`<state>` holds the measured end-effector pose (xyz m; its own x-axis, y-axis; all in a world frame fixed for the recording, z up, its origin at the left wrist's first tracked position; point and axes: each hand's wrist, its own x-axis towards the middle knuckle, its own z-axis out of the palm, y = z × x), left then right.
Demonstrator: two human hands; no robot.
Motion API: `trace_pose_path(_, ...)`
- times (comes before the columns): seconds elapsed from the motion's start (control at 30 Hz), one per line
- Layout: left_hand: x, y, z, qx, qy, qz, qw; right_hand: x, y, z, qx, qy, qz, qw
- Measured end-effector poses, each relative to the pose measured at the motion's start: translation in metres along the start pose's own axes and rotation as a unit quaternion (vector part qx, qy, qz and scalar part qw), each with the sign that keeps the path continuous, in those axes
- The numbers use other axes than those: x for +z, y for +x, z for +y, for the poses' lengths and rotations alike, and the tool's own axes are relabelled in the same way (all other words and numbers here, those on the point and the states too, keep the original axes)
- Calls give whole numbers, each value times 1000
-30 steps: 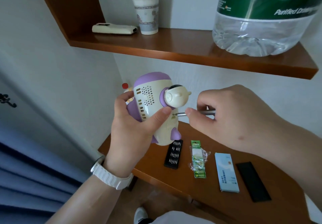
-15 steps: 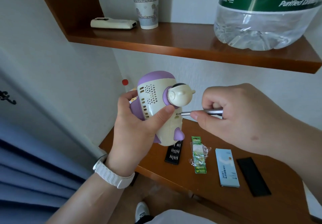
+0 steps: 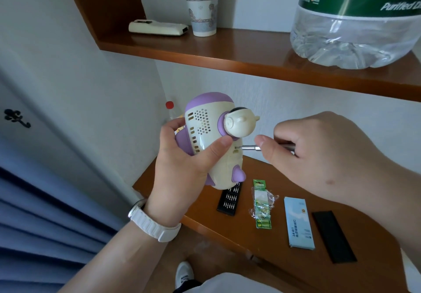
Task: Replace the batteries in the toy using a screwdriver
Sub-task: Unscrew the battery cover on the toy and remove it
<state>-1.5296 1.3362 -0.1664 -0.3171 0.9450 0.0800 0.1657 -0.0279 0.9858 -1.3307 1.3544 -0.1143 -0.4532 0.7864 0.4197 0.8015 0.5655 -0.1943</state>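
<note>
The toy is gripped in the left hand and held above the table. The screwdriver is pinched in the right hand, its tip set against the toy's cream body. A battery pack lies on the table below.

White wall, brown wooden shelf above a matching desk, blue curtain at left

One wide-angle camera, worn on the head, faced forward and down at close range onto the left hand and right hand, between shelf and desk.
</note>
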Motion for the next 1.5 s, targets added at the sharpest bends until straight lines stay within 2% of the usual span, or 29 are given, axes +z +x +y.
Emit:
trace_pose_path(0.37,9,6,-5,4,-7,-4,1000,-9,2,6,34,34,-61,997)
trace_pose_path(0.67,14,10,-4,9,-20,-8,1000,-3,2,9,42,16,-39,998)
trace_pose_path(0.93,15,13,-8,5,-11,-17,1000,-11,3,8,50,34,-73,996)
trace_pose_path(1.23,11,17,-2,15,-31,-12,999,-3,7,8,32,10,-44,998)
trace_pose_path(1.5,11,16,-4,14,-37,-19,999,-12,9,5,43,25,-88,995)
